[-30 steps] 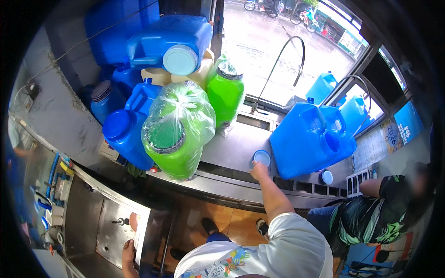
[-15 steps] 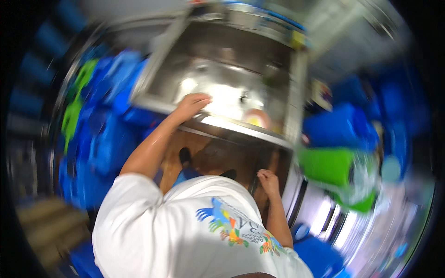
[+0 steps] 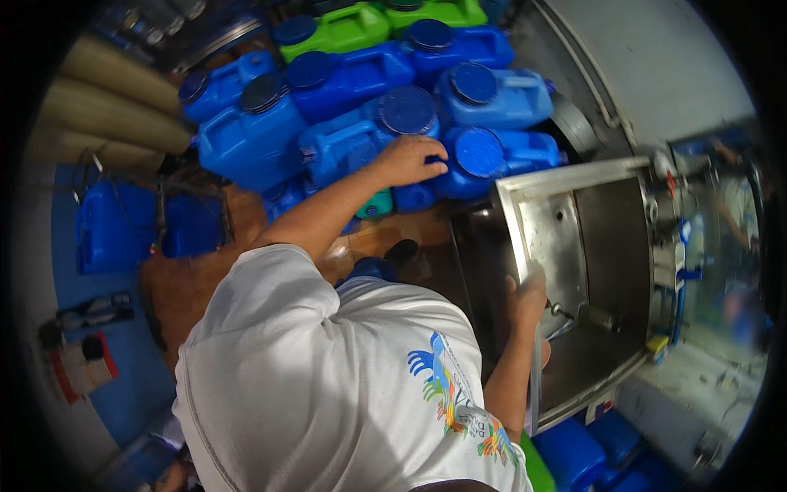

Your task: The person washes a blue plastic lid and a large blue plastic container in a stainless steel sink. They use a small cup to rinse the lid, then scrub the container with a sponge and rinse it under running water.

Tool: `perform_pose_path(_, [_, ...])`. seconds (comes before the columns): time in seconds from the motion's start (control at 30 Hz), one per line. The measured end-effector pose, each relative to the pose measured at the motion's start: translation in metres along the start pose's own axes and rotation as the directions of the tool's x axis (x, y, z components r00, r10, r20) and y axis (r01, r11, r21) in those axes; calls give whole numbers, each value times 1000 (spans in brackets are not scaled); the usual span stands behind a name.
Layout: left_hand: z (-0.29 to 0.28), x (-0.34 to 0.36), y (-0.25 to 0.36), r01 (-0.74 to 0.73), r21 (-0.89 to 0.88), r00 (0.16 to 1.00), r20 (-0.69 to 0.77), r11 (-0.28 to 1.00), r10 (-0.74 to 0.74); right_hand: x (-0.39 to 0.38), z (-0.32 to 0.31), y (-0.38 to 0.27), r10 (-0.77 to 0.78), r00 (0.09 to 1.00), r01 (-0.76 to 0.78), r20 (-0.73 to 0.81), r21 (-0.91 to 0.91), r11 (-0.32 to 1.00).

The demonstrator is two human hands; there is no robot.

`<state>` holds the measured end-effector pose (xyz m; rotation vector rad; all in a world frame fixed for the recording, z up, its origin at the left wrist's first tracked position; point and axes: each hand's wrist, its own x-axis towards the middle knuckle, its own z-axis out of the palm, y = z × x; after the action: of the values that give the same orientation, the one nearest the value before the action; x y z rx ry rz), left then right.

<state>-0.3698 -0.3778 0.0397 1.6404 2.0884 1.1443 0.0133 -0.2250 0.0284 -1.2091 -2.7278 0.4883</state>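
My left hand [image 3: 410, 160] reaches over a group of blue water jugs, its thumb and index finger apart with nothing between them. It is just beside the round dark-blue lid [image 3: 407, 111] of one jug and the bright-blue lid [image 3: 478, 152] of another. Whether the fingertips touch a jug, I cannot tell. My right hand [image 3: 529, 295] is at the near rim of a stainless steel sink [image 3: 510, 205], thumb apart from the slightly blurred fingers, and no object shows in it. Inside the sink, next to that hand, lies a small metal fitting [image 3: 560, 310].
Green jugs [image 3: 348, 31] stand behind the blue ones. More blue jugs [image 3: 115, 225] are at the left, and others [image 3: 570, 451] beyond the sink's lower end. A yellow sponge [image 3: 657, 344] sits on the sink's far edge. Brown tiled floor [image 3: 197, 287] shows at left.
The view has turned left, from the sink to the jugs. My left hand has gone from the sink's front edge to the jugs; my right hand has come up to the sink rim.
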Motion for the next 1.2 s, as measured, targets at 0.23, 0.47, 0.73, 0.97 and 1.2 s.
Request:
perform_pose_path(0.23, [-211, -88, -164, 617, 343, 667, -705, 709, -240, 37, 11, -6, 101, 978, -129, 181, 154, 980])
perform_pose_path(0.47, [-285, -210, -254, 826, 562, 362, -587, -44, -724, 35, 21, 5, 42, 986, -84, 163, 259, 962])
perform_pose_path(0.73, [-283, -236, -209, 896, 433, 145, -487, -95, -861, 37, 11, -6, 54, 978, -95, 202, 198, 976])
perform_pose_path(0.97, [-407, -289, -131, 925, 350, 154, -703, -150, -694, 35, 4, -10, 8, 984, -50, 180, 233, 971])
perform_pose_path(1.2, [-514, -192, 90, 827, 561, 552, -802, 27, -229, 42, 14, 17, 50, 973, -169, 226, 548, 819])
